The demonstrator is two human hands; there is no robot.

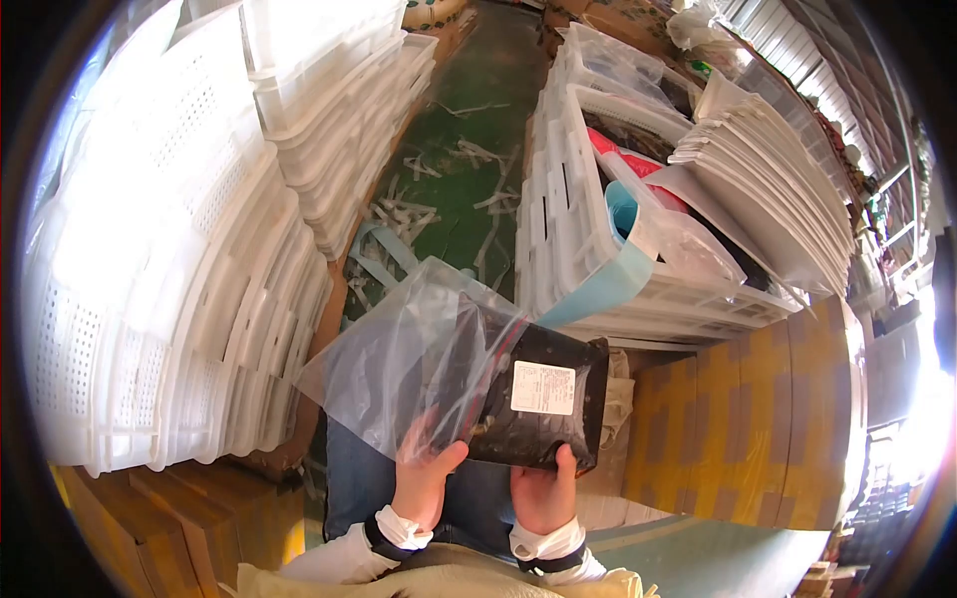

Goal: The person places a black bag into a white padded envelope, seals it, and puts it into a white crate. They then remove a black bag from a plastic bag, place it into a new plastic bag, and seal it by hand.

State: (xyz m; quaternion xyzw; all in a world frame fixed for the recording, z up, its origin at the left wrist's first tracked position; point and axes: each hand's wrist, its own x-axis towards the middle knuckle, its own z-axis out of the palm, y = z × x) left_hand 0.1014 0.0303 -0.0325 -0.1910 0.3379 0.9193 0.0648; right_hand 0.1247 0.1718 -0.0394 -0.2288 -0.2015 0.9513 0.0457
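A flat dark package (538, 429) with a white printed label (542, 387) lies tilted above my lap. Its left part sits within a clear plastic bag (374, 349), whose loose end spreads out to the left. My left hand (424, 483) grips the bag at the package's lower left, fingers seen through the film and thumb over the edge. With its thumb on top, my right hand (543, 493) holds the package's lower right edge; those fingers are hidden underneath.
White perforated crates (199, 249) are stacked high at the left. More crates (558, 229) at the right hold plastic bags and a pile of white sheets (768, 189). Taped cardboard boxes (738, 419) stand at the lower right, others (169, 528) at the lower left. Plastic scraps litter the green floor (478, 60).
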